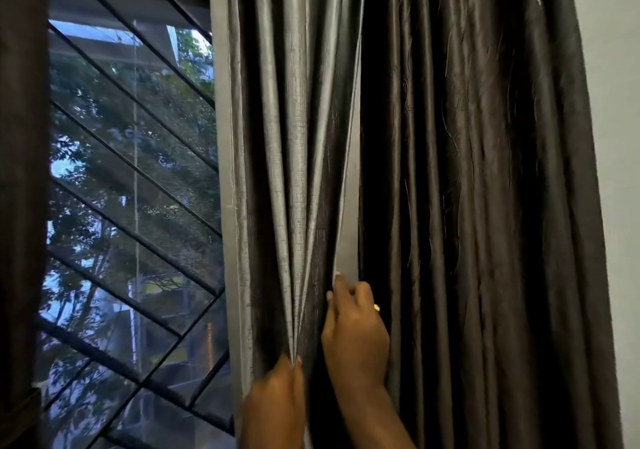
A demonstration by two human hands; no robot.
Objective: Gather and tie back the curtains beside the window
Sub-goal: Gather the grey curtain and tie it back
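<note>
A dark grey shiny curtain (467,171) hangs in long folds over the right half of the view. Its lighter, silvery left pleats (287,137) are drawn together low down. My left hand (277,400) pinches those gathered pleats at the bottom centre. My right hand (353,331), with a gold ring on one finger, sits just to the right and higher, fingers curled around the edge of a fold. A second dark curtain (20,206) hangs along the far left edge.
The window (131,189) fills the left middle, crossed by diagonal black bars with mesh, trees and a building outside. A pale wall (616,137) shows at the far right behind the curtain.
</note>
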